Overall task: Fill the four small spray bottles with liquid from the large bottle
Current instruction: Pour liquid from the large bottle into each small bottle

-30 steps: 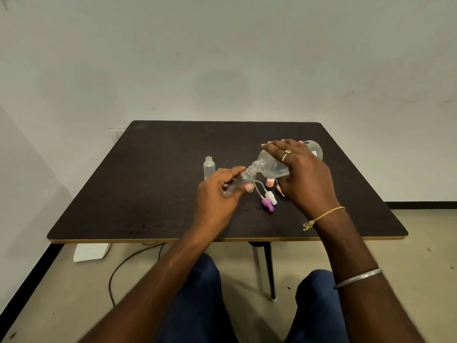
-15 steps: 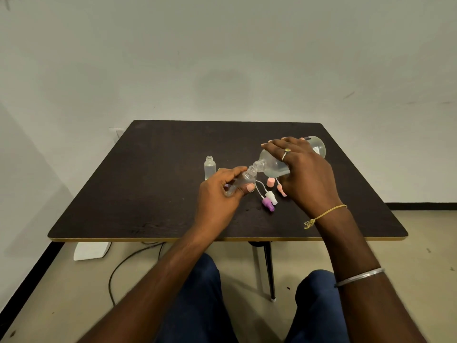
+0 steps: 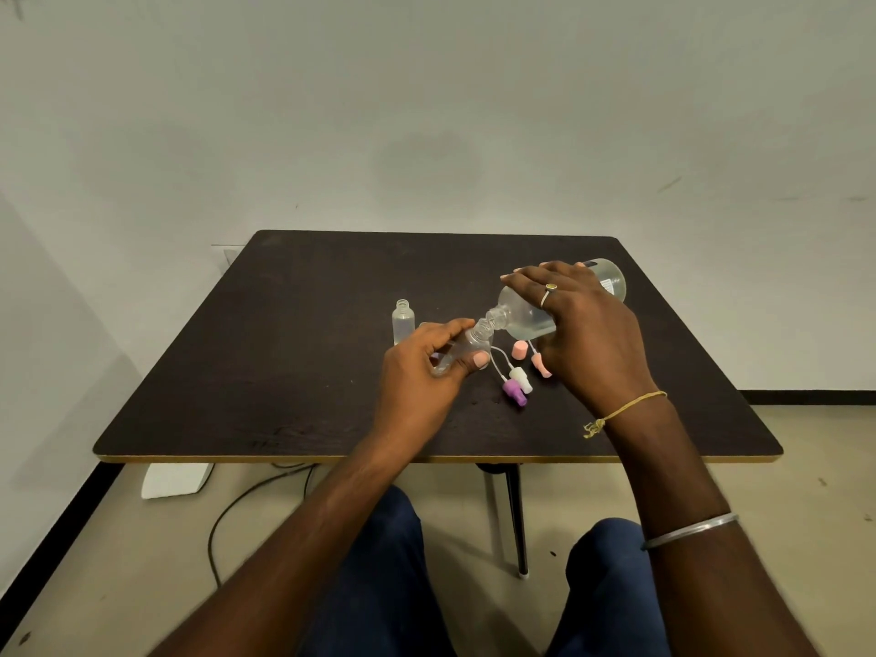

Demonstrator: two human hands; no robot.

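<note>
My right hand point(image 3: 588, 334) grips the large clear bottle point(image 3: 526, 315), tipped on its side with its neck pointing left and down. Its mouth meets the open mouth of a small clear spray bottle point(image 3: 467, 348), which my left hand point(image 3: 426, 377) holds tilted just above the table. Another small bottle point(image 3: 403, 321) stands upright and uncapped behind my left hand. Loose spray caps lie between my hands: a purple one point(image 3: 514, 391), a white one point(image 3: 520, 377) and two pink ones point(image 3: 520, 349) point(image 3: 540, 365), with thin dip tubes attached.
The dark square table point(image 3: 294, 353) stands against a pale wall. Under it are a table leg point(image 3: 514, 514), a black cable point(image 3: 237, 509) and a white block point(image 3: 175, 478) on the floor. My knees in dark blue trousers sit below the front edge.
The large bottle's base has risen a little, so it tilts slightly steeper toward the small bottle. Both hands stay almost in place.
</note>
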